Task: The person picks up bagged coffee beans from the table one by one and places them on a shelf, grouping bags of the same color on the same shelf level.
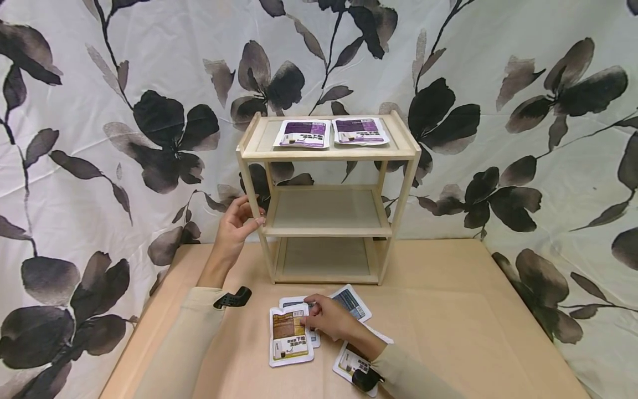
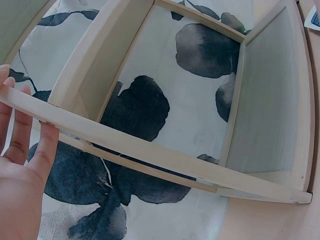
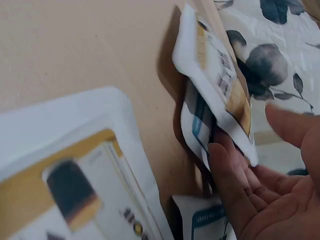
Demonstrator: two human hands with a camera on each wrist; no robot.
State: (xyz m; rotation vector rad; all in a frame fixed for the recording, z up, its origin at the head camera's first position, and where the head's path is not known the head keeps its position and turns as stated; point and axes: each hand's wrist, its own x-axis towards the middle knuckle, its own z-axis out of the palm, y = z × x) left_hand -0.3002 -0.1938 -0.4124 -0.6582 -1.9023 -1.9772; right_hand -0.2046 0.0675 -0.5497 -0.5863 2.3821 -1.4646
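Note:
My left hand [image 1: 235, 224] holds the left front post of a three-tier wooden rack [image 1: 326, 233]. In the left wrist view, my fingers [image 2: 44, 155] sit against that post. My right hand [image 1: 331, 318] is at the right edge of a white packet with a brown label [image 1: 291, 338], which overlaps a blue-labelled packet [image 1: 315, 339]. The right wrist view has fingers [image 3: 227, 165] tucked under the brown-labelled packet's raised edge, one digit standing apart from it. Below the right forearm lies another brown-and-white packet [image 1: 344, 360], partly hidden; a second blue-labelled packet [image 1: 351, 302] is behind the hand.
Two purple-labelled packets [image 1: 302, 134] lie side by side on the rack's top tier. The rack stands at the back of the tan table [image 1: 448, 310]. Behind it hangs a white curtain [image 1: 369, 77] with dark flowers.

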